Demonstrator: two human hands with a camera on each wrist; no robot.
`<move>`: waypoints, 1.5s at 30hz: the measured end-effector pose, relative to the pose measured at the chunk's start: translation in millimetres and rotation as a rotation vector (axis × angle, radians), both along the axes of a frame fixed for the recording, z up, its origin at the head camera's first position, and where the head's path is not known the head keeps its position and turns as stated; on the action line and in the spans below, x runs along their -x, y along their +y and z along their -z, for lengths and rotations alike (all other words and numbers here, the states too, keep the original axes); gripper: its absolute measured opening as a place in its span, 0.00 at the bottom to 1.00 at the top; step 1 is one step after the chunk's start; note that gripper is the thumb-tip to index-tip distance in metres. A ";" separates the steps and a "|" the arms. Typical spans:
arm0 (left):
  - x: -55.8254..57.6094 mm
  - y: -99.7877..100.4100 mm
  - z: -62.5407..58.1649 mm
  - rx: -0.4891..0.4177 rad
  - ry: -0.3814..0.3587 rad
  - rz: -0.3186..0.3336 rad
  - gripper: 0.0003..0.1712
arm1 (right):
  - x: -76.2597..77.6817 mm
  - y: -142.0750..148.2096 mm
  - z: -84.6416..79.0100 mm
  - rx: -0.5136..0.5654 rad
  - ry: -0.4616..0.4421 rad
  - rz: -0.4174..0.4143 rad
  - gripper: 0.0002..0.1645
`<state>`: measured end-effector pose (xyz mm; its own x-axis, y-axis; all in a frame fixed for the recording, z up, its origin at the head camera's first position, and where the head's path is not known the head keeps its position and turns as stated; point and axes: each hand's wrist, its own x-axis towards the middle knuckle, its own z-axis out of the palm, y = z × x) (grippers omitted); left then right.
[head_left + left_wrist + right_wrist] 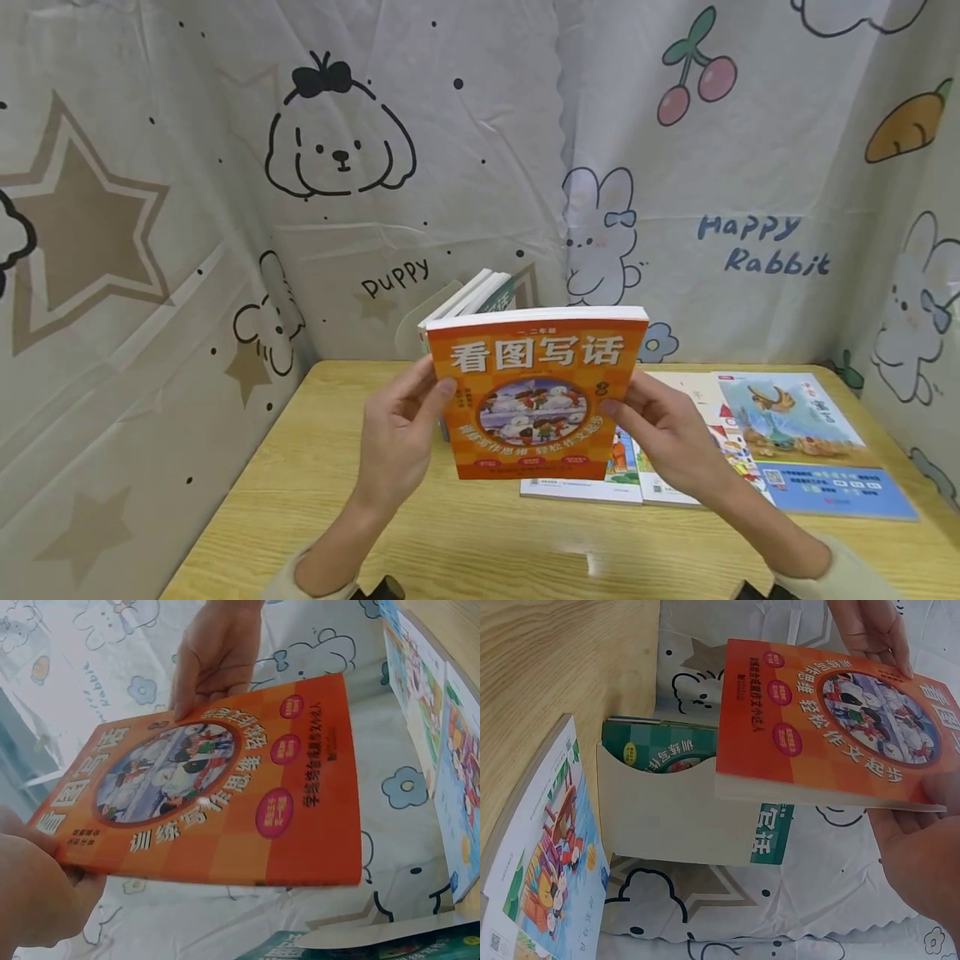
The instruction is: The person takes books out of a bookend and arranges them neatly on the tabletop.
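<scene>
An orange paperback book [536, 462] with white Chinese title characters and a round snow-scene picture is held up over the table, its cover facing me. My left hand [393, 433] grips its left edge, thumb on the cover and fingers behind. On the opposite edge my right hand [675, 433] holds it the same way, seen also at the top of the left wrist view. Behind the orange book stands a cream holder [679, 821] with a green book [656, 742] in it. The head view shows the tops of several books [480, 292] there, their lower parts hidden.
On the right of the wooden table [315, 533] lie several flat picture-cover books, among them a blue one [840, 492] with a bird picture. White printed cloth [480, 208] closes off the back and both sides of the table.
</scene>
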<state>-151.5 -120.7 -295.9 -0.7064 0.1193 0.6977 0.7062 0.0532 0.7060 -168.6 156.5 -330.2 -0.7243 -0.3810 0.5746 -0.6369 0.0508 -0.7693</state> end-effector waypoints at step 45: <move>73.0 -35.6 28.5 0.012 -0.149 -0.335 0.25 | -30.5 118.3 37.7 -0.175 -0.241 0.386 0.25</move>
<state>-224.4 -156.3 -324.4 -0.8017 -0.1284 0.5838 0.5374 0.2730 0.7979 -138.1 274.9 -367.9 -0.9364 -0.1343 0.3243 -0.3508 0.3904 -0.8512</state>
